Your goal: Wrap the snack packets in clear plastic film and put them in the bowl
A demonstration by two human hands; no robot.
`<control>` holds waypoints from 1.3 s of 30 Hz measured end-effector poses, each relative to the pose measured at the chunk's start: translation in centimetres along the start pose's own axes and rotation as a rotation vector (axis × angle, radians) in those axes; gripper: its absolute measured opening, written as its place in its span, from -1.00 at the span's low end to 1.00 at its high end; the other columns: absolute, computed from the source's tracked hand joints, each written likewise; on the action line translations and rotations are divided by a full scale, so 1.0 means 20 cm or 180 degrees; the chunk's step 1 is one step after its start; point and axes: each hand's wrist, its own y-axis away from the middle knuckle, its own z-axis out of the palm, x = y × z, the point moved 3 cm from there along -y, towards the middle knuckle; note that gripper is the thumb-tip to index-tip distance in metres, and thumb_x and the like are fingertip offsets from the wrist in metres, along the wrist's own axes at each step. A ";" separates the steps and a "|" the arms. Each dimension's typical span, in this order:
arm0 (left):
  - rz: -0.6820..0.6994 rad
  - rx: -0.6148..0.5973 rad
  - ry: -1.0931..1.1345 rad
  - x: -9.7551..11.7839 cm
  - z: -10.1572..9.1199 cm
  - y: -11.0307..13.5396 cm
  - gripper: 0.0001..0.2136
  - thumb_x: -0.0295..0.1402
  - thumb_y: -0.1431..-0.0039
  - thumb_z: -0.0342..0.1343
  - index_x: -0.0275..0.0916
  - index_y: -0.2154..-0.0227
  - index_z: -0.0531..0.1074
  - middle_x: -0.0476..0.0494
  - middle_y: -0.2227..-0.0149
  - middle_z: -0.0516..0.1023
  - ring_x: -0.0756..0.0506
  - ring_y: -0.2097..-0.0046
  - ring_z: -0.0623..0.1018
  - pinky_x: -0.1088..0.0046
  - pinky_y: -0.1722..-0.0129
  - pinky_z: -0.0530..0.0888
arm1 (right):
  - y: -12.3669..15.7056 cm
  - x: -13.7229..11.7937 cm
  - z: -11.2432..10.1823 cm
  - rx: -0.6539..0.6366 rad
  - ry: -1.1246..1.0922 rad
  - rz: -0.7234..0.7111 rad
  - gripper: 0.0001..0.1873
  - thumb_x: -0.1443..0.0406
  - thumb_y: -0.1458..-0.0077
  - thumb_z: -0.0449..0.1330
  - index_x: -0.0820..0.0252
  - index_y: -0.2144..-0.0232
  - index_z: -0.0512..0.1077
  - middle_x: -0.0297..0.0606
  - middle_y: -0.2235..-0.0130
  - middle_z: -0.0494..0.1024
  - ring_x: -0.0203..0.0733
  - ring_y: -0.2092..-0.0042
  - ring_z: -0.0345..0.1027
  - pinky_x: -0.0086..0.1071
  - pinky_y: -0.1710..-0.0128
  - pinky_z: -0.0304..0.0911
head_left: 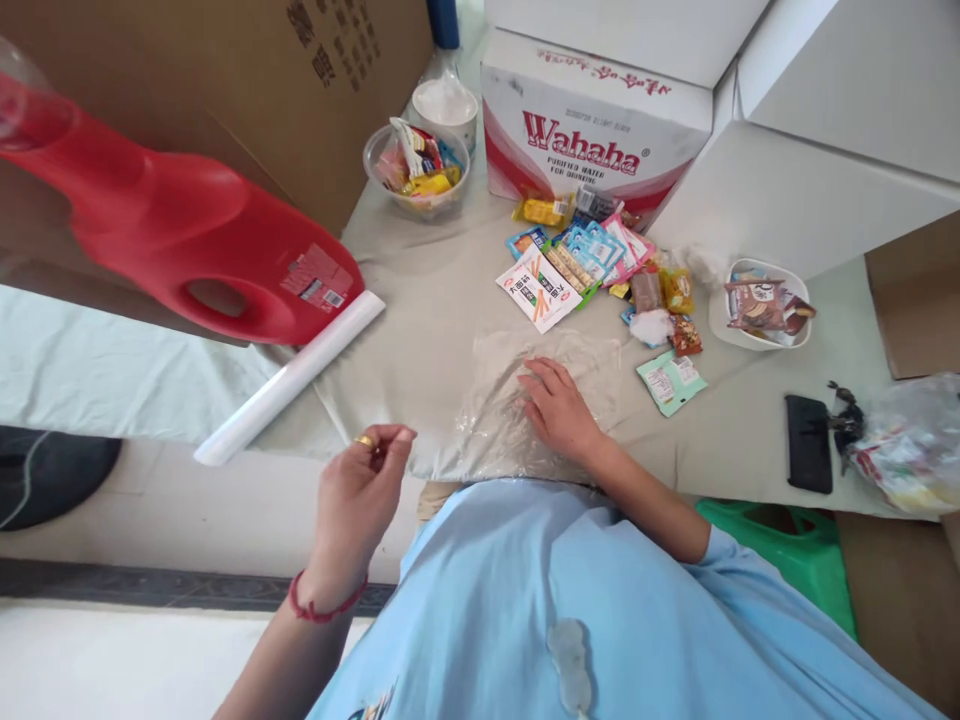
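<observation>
My right hand (559, 410) rests palm down with its fingers spread on a thin, crinkled sheet of clear plastic (495, 390), which reaches the table's front edge. To the left, my left hand (364, 490) hovers just off that edge, thumb and fingertips drawn together. Whatever it pinches, if anything, is too small to make out. A white roll (292, 380), perhaps of plastic film, lies slantwise beyond the left hand. Ahead of the right hand is a pile of small packaged snacks, with a white packet (538, 288) at its near side and a mint-green packet (671, 382) apart from it.
A big red jug (247, 230) looms at the left before a cardboard box (247, 70). A clear bowl of snacks (457, 195) and a Wahaha carton (600, 110) stand at the back. At right are a white tub (720, 315) and a black phone (808, 440).
</observation>
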 end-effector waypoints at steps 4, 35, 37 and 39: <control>0.1591 0.0003 -0.0052 0.38 0.28 -0.07 -0.64 -0.13 -0.45 -0.03 -0.21 0.21 0.61 -0.15 0.28 0.64 -0.07 0.29 0.57 0.40 0.23 0.50 | 0.02 0.01 -0.06 0.0246 -0.0217 -0.0161 -0.66 0.38 -0.40 0.03 0.22 -0.03 0.57 0.01 -0.13 0.57 0.04 -0.25 0.31 0.02 -0.27 0.36; 0.2522 -0.0395 -0.2106 0.06 0.59 -0.33 -0.50 -0.14 -0.53 -0.12 -0.15 -0.41 0.32 -0.34 -0.48 0.25 -0.32 -0.49 0.25 -0.24 -0.48 -0.05 | -0.74 0.31 -0.15 -0.0022 0.0808 0.1940 -0.44 0.23 -0.13 0.42 0.30 -0.13 0.42 0.17 -0.21 0.41 0.31 -0.27 0.23 0.08 -0.21 0.23; 0.2533 -0.0405 -0.2056 0.06 0.59 -0.33 -0.50 -0.15 -0.53 -0.12 -0.15 -0.40 0.33 -0.34 -0.48 0.26 -0.32 -0.49 0.25 -0.24 -0.48 -0.03 | -0.75 0.29 -0.13 -0.0209 0.0676 0.1827 -0.48 0.31 -0.16 0.37 0.29 -0.14 0.41 0.13 -0.14 0.50 0.24 -0.20 0.35 0.03 -0.16 0.28; 0.2537 -0.0409 -0.1995 0.06 0.59 -0.33 -0.51 -0.15 -0.53 -0.12 -0.14 -0.39 0.34 -0.33 -0.48 0.26 -0.32 -0.49 0.26 -0.24 -0.48 -0.03 | -0.75 0.28 -0.12 -0.0354 0.0494 0.1708 -0.47 0.36 -0.20 0.30 0.28 -0.20 0.38 0.08 -0.06 0.58 0.15 -0.11 0.45 -0.05 -0.13 0.33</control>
